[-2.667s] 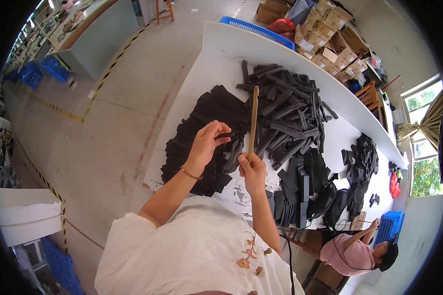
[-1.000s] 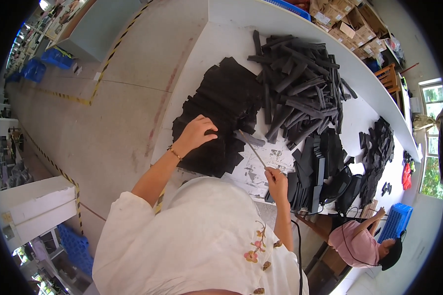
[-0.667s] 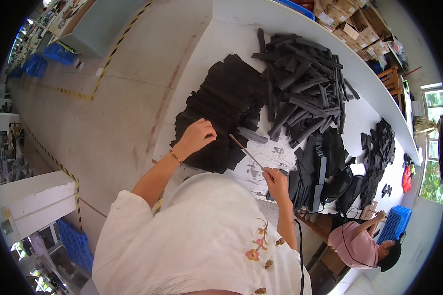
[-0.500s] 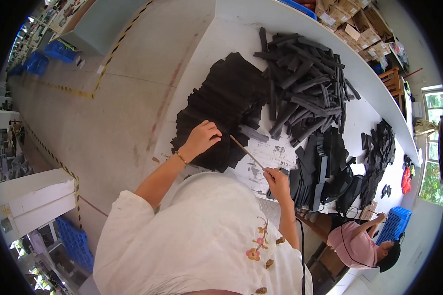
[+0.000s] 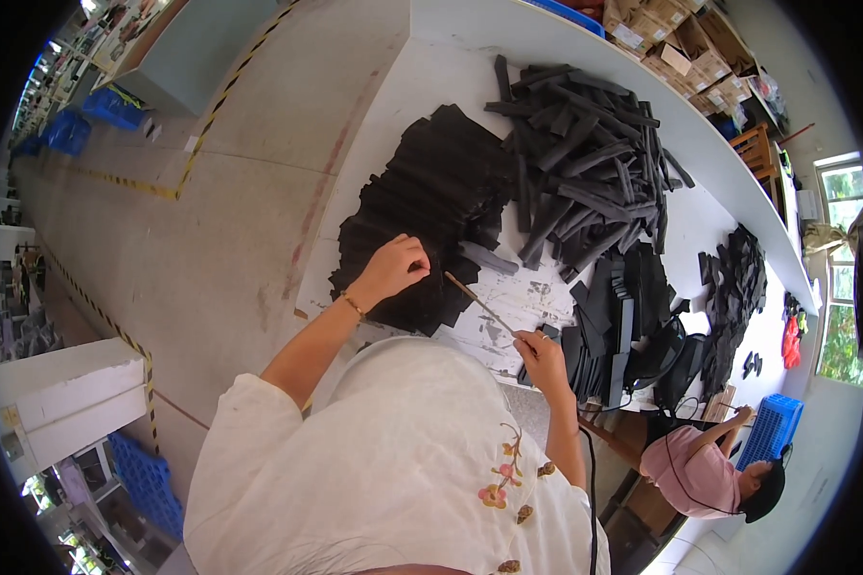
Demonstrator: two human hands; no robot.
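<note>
My left hand (image 5: 396,268) is over a wide spread of overlapping black fabric-like pieces (image 5: 430,192) on a white table. Its fingers are curled in toward the thumb, and whatever they pinch is lost against the black. Between the thumb and fingers of my right hand (image 5: 544,358) is a thin brown stick (image 5: 479,304). Its far end points up and left, a short way from my left fingertips. Beyond that tip, a dark grey padded strip (image 5: 487,257) lies at the right edge of the black pieces.
A heap of dark grey strips (image 5: 585,158) covers the table's far part. Right of my right hand lie black flat pieces (image 5: 594,331) and black rounded items (image 5: 657,356). A person in pink (image 5: 695,470) works beside a blue crate (image 5: 772,431). A black cable (image 5: 593,498) hangs near my right arm.
My left fingers have curled in a little more. The stick remains in my right hand with almost no movement, and the whole view has shifted slightly.
</note>
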